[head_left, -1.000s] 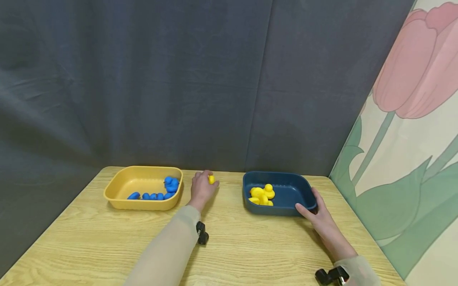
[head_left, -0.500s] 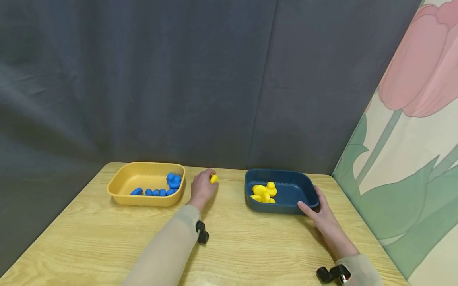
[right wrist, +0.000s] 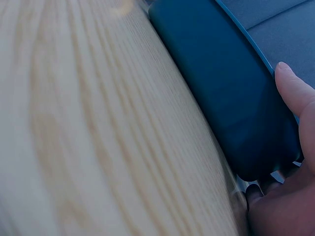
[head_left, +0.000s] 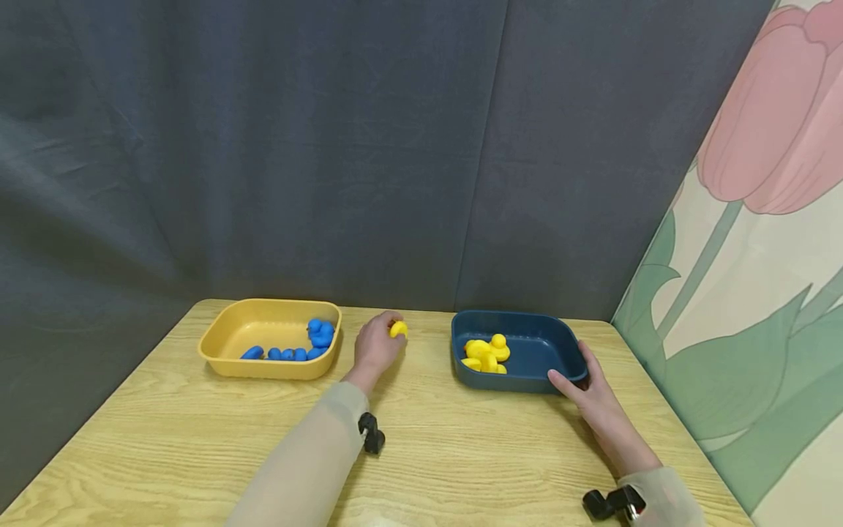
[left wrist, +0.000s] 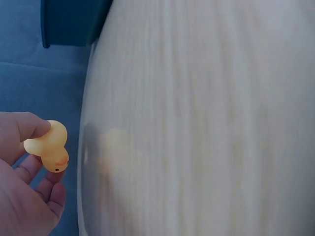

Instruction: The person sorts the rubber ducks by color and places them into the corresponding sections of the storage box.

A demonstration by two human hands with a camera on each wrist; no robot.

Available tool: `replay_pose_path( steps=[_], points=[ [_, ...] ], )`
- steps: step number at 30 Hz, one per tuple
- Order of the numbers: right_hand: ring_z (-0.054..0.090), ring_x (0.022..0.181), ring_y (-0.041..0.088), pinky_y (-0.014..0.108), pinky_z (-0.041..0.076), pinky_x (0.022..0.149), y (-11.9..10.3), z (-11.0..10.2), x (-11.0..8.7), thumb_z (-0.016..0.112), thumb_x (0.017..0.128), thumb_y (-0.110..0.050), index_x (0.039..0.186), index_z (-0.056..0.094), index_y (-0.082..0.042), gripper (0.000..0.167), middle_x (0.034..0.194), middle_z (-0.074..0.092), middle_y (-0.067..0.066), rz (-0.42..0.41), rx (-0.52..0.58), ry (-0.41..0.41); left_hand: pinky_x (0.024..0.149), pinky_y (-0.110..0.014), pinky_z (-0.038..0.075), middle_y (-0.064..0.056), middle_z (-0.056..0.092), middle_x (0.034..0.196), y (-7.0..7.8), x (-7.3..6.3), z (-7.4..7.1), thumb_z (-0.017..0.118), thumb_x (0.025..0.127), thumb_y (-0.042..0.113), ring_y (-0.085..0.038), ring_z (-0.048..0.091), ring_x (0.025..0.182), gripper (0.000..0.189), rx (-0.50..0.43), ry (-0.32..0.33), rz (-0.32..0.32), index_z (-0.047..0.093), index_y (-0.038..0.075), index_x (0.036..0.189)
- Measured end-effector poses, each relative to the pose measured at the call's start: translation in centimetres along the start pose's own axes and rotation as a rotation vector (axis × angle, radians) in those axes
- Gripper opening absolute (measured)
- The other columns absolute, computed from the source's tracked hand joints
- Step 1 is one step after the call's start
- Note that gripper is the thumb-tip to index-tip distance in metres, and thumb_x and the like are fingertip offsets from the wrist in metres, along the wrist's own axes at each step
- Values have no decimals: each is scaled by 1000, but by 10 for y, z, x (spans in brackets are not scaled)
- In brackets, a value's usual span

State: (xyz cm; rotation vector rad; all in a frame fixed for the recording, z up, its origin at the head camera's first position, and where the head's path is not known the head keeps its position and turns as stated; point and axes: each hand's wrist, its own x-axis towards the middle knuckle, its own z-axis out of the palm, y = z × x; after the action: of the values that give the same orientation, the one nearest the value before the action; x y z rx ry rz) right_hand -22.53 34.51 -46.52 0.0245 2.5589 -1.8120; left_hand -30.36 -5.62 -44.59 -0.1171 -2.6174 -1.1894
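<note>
Between the two bins, my left hand [head_left: 377,342] pinches a small yellow rubber duck [head_left: 398,329]. In the left wrist view this duck [left wrist: 49,140] hangs head down between thumb and fingers, just off the table's far edge as seen there. My right hand [head_left: 602,406] grips the right front corner of a dark blue bin [head_left: 507,383], thumb at the rim and fingers around the end wall. Several yellow ducks [head_left: 487,355] lie heaped in the left part of that bin. The right wrist view shows the thumb [right wrist: 290,88] against the bin's rim.
To the left of my left hand stands a yellow bin [head_left: 263,369] with several blue ducks [head_left: 321,335] along its front and right side. Both bins sit near the back edge of the wooden table [head_left: 448,454]. A dark curtain [head_left: 369,161] hangs behind; a flower-painted wall [head_left: 757,329] borders the right.
My left hand has shifted slightly right with the yellow duck, which now shows more clearly between the fingers. The head view has tilted a little. My right hand stays at the blue bin's corner.
</note>
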Motion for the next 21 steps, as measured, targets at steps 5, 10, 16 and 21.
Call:
replay_pose_path(
  steps=[5,10,16,21],
  points=[
    [7,167,43,50,16,134,-1,0,0,69,112,-29,177,-15,-20,107,183,-6,23,2,-2,1,99,-52,58,-13,75,130,9,-2,2,78,101,5,-34,70,113,40,-57,1,20,74,8,141],
    [8,167,43,44,19,134,-2,1,-2,70,112,-30,177,-15,-21,107,183,-6,22,3,1,6,99,-51,59,-12,75,131,25,-5,4,79,101,3,-33,69,112,38,-126,3,44,75,9,139],
    [6,167,43,46,18,134,-3,1,-3,69,112,-31,177,-15,-20,107,183,-8,21,-1,5,1,102,-48,59,-11,74,132,46,-10,6,81,100,3,-32,68,114,38,-194,1,87,74,9,136],
    [7,168,42,41,19,133,-2,1,-2,69,112,-30,177,-15,-21,106,183,-7,20,3,0,1,104,-46,59,-10,74,132,63,-16,6,82,99,3,-31,67,114,38,-221,-8,121,74,9,136]
  ],
)
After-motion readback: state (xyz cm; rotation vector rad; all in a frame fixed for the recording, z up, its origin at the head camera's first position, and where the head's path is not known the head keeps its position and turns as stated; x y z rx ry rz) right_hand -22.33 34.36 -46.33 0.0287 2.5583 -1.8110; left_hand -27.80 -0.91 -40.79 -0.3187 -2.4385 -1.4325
